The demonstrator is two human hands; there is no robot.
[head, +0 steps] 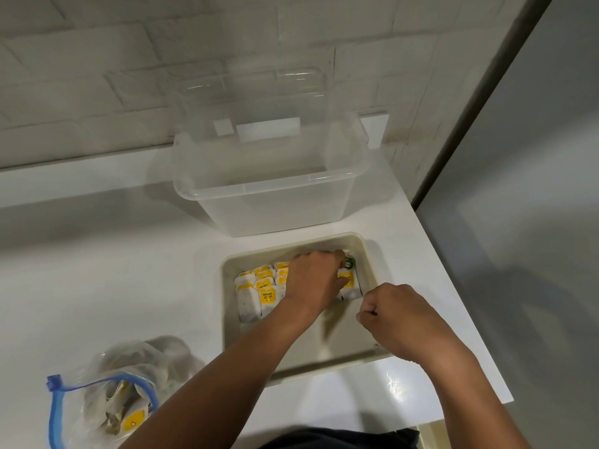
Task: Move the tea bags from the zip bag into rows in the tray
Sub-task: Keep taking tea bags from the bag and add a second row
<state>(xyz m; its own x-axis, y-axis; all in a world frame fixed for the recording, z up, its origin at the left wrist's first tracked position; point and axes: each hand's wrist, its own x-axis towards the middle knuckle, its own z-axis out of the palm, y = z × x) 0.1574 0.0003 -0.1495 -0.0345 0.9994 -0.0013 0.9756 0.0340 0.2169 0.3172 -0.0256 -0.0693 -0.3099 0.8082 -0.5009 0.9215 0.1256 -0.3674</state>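
Left hand (316, 277) pinches a green-tagged tea bag (349, 262) deep inside the tray (369, 251); right hand (393, 314), curled, its grasp unclear, hovers over the tray's bare near half.

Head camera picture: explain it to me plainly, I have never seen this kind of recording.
No machine here: a person wears a camera on the head, looking down at their own bare hands. On the white counter sits a beige tray with yellow-labelled tea bags lined up in rows. The left hand reaches among them, over a green-marked one at the far end. The right hand is curled at the tray's right rim; what it holds, if anything, is hidden. An open zip bag with more tea bags lies near left. A clear bin stands behind.
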